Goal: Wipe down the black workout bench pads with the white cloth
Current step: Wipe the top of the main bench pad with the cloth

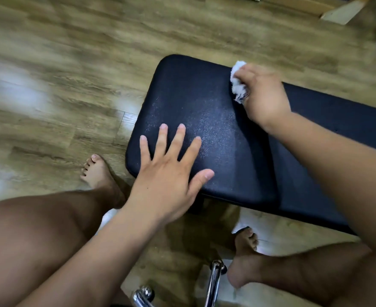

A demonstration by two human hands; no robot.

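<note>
The black seat pad [196,103] of the workout bench fills the middle of the view. A longer black back pad [342,122] runs on from it to the right. My left hand [167,173] lies flat on the seat pad's near edge with its fingers spread and straight. My right hand [262,94] grips a bunched white cloth [238,84] and presses it on the far side, close to where the two pads meet. Most of the cloth is hidden under my fingers.
Wood-look floor [72,74] surrounds the bench. My bare feet [98,173] and legs are below the pad. Chrome tubes [213,282] of a frame show at the bottom. Cardboard and wooden pieces [342,9] lie at the top right.
</note>
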